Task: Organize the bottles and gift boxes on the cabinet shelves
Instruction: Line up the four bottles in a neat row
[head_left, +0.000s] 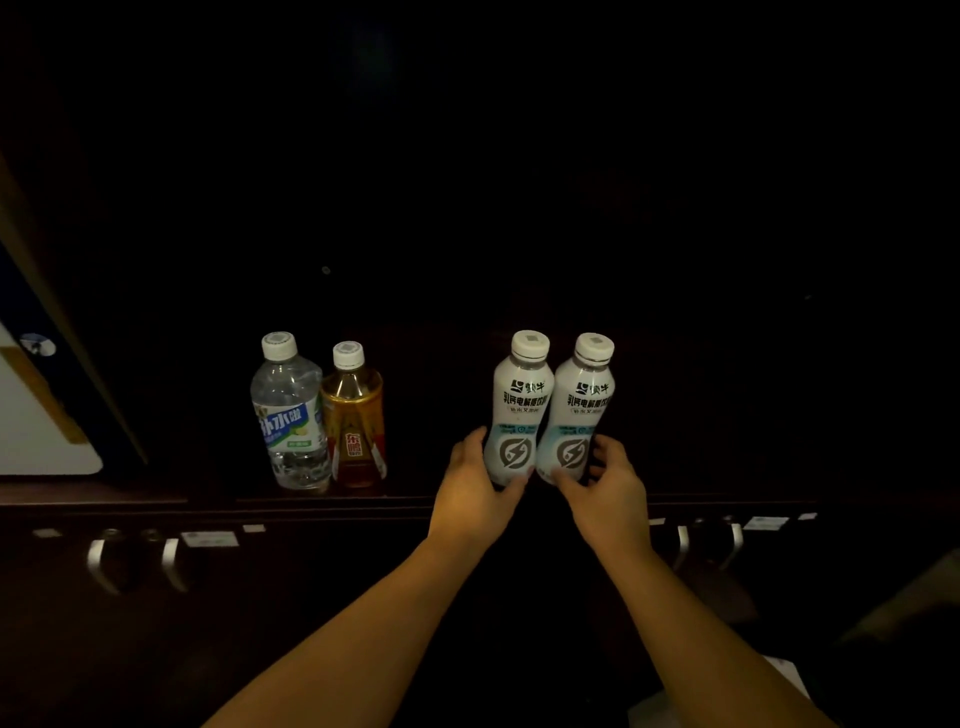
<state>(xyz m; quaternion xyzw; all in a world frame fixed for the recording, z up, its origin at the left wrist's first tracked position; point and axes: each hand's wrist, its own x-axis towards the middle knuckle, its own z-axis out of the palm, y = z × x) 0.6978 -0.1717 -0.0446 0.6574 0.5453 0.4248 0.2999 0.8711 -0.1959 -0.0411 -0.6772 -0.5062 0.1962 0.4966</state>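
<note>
Hands grip two upright white bottles with white caps and dark lettering, touching side by side.

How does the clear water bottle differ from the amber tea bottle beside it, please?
The water bottle is taller and holds clear liquid; the tea bottle is shorter and holds amber liquid. The water bottle's label is blue and white, the tea bottle's yellow and red. Both stand upright, side by side, white-capped, unheld.

Very dim, frontal light, black surroundings, wide-angle bending
</note>
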